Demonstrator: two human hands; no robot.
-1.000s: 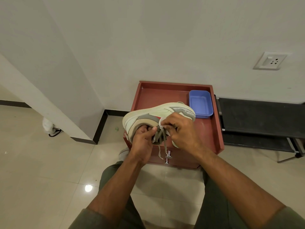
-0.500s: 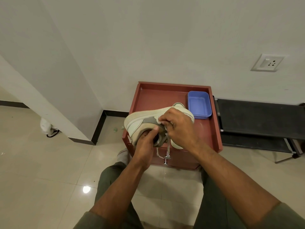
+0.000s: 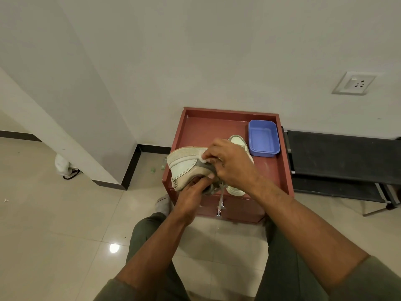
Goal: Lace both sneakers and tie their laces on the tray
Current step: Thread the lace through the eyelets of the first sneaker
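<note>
A cream and grey sneaker is held tilted on its side above the front left of the red-brown tray, heel to the left. My left hand grips it from below at the collar, fingers reaching into the opening. From above, my right hand clasps its upper over the tongue and lace area. A grey lace end hangs down below the hands. A second cream sneaker lies on the tray behind my right hand, mostly hidden.
A blue plastic tub sits in the tray's back right corner. The tray tops a red-brown cabinet with a metal handle on its front. A black low rack stands to the right. My knees are below, and a wall corner rises at left.
The held sneaker has rolled further onto its side, showing more of its sole edge. My right hand shifted over the upper, uncovering the second sneaker behind it.
</note>
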